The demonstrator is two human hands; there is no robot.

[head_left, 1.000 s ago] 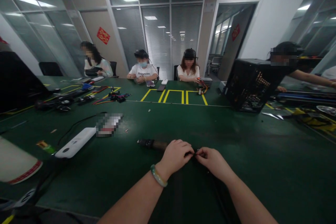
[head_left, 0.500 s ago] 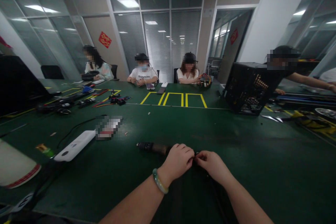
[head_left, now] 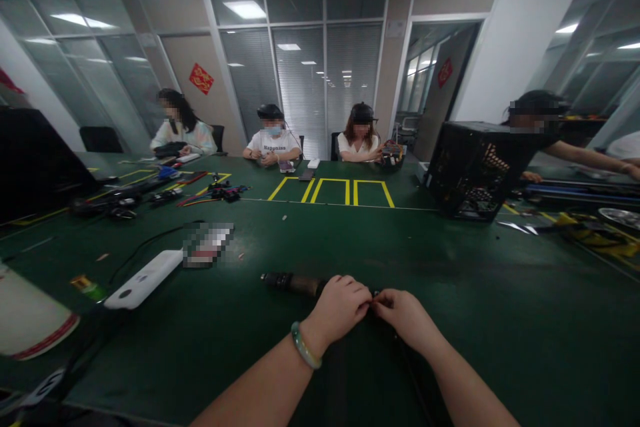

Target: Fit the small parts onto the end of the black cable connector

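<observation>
A dark, slim electric screwdriver (head_left: pixel 303 283) lies across the green table in front of me, its narrow tip pointing left. My left hand (head_left: pixel 345 303) is wrapped over its right part, fingers curled and closed. Close against it, my right hand (head_left: pixel 397 310) pinches with thumb and fingertips at the tool's tail end. A dark cord (head_left: pixel 413 370) runs from there down between my forearms toward me. The fingers hide the exact joint between tool and cord. A green bangle (head_left: pixel 304 345) sits on my left wrist.
To the left are a white power strip (head_left: pixel 145 280), a small green bottle (head_left: pixel 89 288) and a paper cup (head_left: pixel 30 317). Wires and connectors (head_left: pixel 223 190) lie farther back. A black computer case (head_left: pixel 475 170) stands at the right. Several people sit across the table.
Both hands keep their hold at the tool's right end. The view has shifted very slightly; nothing else has clearly moved.
</observation>
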